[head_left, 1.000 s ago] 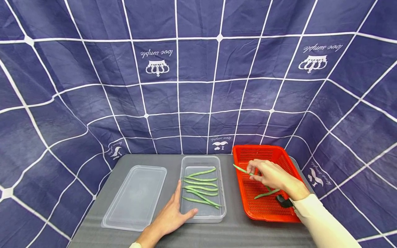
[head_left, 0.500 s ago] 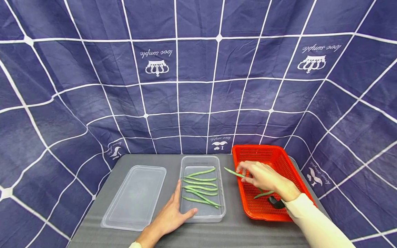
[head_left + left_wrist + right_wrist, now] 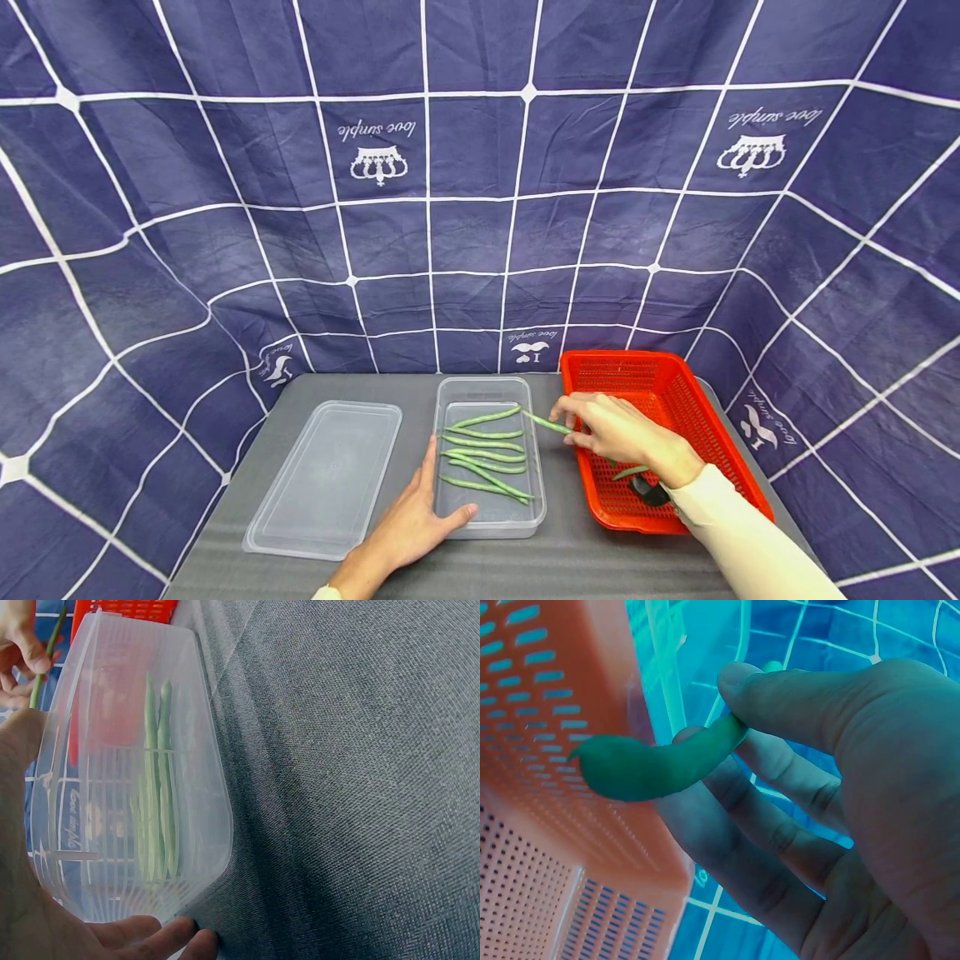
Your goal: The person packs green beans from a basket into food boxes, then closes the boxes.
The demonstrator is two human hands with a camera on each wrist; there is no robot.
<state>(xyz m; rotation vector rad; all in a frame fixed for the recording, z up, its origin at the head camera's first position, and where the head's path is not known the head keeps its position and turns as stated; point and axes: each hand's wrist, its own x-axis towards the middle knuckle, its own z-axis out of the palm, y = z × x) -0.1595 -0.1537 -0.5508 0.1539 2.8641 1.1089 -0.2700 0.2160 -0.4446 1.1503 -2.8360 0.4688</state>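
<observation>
My right hand (image 3: 611, 425) pinches a green bean (image 3: 546, 422) between thumb and fingers, over the left rim of the red plastic basket (image 3: 641, 523). In the right wrist view the bean (image 3: 656, 765) has a curved, thick near end. The bean's far tip points at the right wall of the clear plastic food container (image 3: 491, 531). Several green beans (image 3: 487, 456) lie inside that container, mostly crosswise. My left hand (image 3: 420, 512) rests against the container's left side, fingers extended and thumb at its near edge. A few beans (image 3: 630, 472) lie in the basket, partly hidden by my right arm.
A translucent lid (image 3: 326, 479) lies flat on the grey tabletop (image 3: 300, 579), left of the container. Blue cloth with white lines (image 3: 480, 242) hangs behind and on both sides. A strip of table separates container and basket.
My right hand has moved left with the bean, from inside the basket to above its left rim. My left hand stays against the container.
</observation>
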